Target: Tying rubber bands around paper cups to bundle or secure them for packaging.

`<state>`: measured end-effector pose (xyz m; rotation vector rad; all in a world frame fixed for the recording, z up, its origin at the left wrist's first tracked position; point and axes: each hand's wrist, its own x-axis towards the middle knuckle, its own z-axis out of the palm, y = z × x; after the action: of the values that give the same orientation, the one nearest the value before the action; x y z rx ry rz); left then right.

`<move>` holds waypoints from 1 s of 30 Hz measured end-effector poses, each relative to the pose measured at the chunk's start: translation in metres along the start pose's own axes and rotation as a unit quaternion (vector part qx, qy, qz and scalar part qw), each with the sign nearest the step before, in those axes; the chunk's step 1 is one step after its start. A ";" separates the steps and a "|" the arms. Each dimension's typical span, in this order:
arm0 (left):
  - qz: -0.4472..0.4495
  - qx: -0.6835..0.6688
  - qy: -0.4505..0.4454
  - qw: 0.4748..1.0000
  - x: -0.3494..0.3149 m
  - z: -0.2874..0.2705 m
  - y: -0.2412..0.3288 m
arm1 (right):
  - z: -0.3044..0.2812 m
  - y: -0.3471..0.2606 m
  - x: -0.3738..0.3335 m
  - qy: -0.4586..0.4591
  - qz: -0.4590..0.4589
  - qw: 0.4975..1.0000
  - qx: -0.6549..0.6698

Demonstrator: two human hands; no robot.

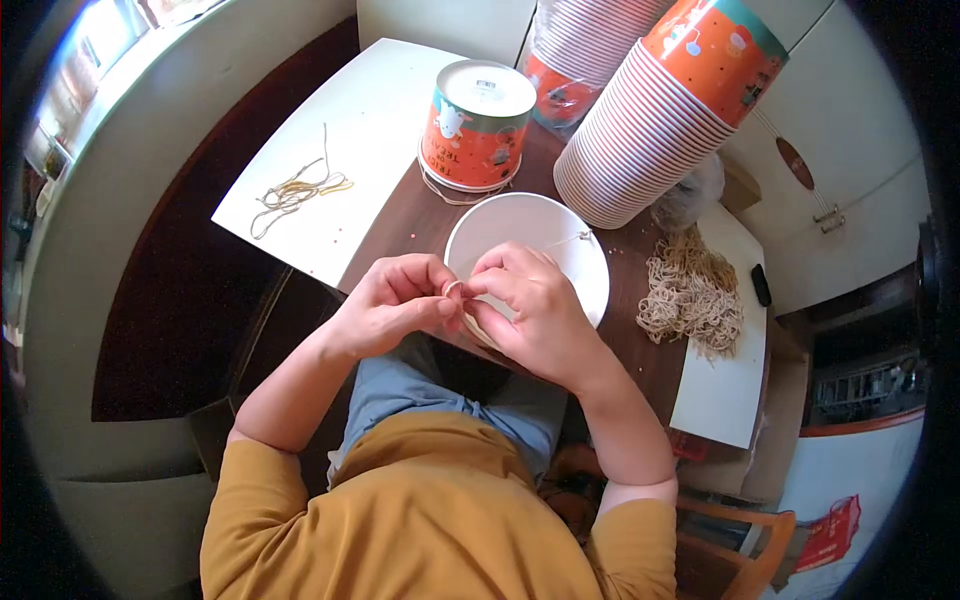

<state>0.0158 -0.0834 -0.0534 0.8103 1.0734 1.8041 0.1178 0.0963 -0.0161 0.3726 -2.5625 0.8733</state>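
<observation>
A white-lined paper bucket (497,226) stands mouth up at the table's near edge, in front of my body. Over its near rim, my left hand (390,305) and my right hand (535,312) meet, fingertips pinched together. A thin pale cord (453,287) loops at the left fingertips and both hands grip it. At the bucket's far right rim a knotted bit of cord (584,236) shows. My fingers hide part of the cord and the near rim.
Behind stands an upside-down orange bucket (468,142) with cord around its base. A tall leaning stack of nested buckets (635,135) rises at right, a plastic-wrapped stack (570,75) behind it. A tangled cord pile (693,300) lies right, loose cords (292,194) left.
</observation>
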 end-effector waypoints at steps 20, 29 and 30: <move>0.213 0.220 0.161 0.938 -0.016 0.032 -0.039 | 0.048 -0.055 -0.058 0.214 0.098 0.968 -0.093; 0.361 0.468 0.261 0.763 -0.003 0.027 -0.064 | 0.066 -0.014 -0.055 0.243 0.074 0.940 -0.227; 0.361 0.469 0.262 0.763 -0.004 0.031 -0.065 | 0.066 -0.013 -0.052 0.246 0.084 0.938 -0.229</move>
<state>0.0658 -0.0592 -0.0992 1.5013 2.3929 2.1305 0.1498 0.0505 -0.0810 -0.1899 -2.2400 0.3327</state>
